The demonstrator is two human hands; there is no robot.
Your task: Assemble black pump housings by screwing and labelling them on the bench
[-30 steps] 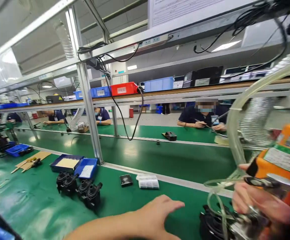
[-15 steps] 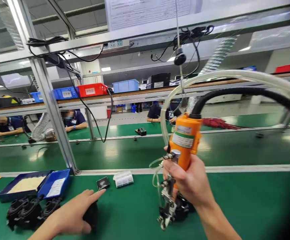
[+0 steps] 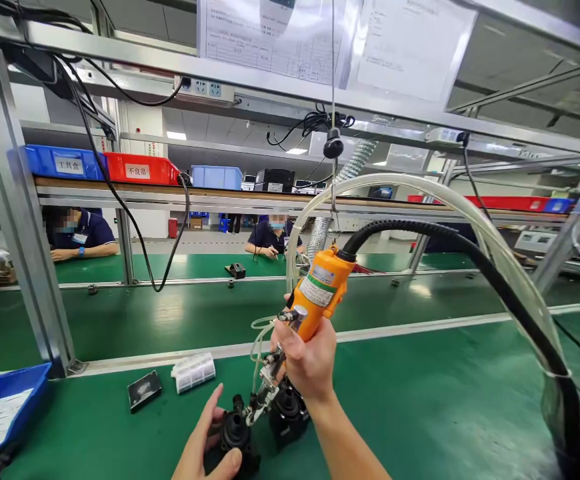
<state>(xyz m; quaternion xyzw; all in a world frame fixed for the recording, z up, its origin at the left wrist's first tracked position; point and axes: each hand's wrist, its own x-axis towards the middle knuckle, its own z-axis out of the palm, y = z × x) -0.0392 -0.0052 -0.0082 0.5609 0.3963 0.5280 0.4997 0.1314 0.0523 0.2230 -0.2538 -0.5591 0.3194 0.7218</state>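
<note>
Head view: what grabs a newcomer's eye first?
The orange power screwdriver at centre, gripped by the right hand, with a black hose and a clear tube arching off to the right. Its tip sits at a black pump part low in the middle, which the left hand steadies. A red bin stands out on the shelf at upper left.

The right hand [image 3: 307, 360] grips the screwdriver [image 3: 317, 293] above the bench [image 3: 420, 407], its tip [image 3: 250, 417] down between two pump housings; the left hand [image 3: 205, 450] holds the nearer housing [image 3: 235, 437], the other housing [image 3: 287, 413] just to its right; behind them, to the left, lie a flat plate [image 3: 144, 390] and a small box [image 3: 193, 371], seemingly apart; a tray [image 3: 7, 400] sits at the far left; a hose [image 3: 470, 267] arcs rightward from the screwdriver's top.
</note>
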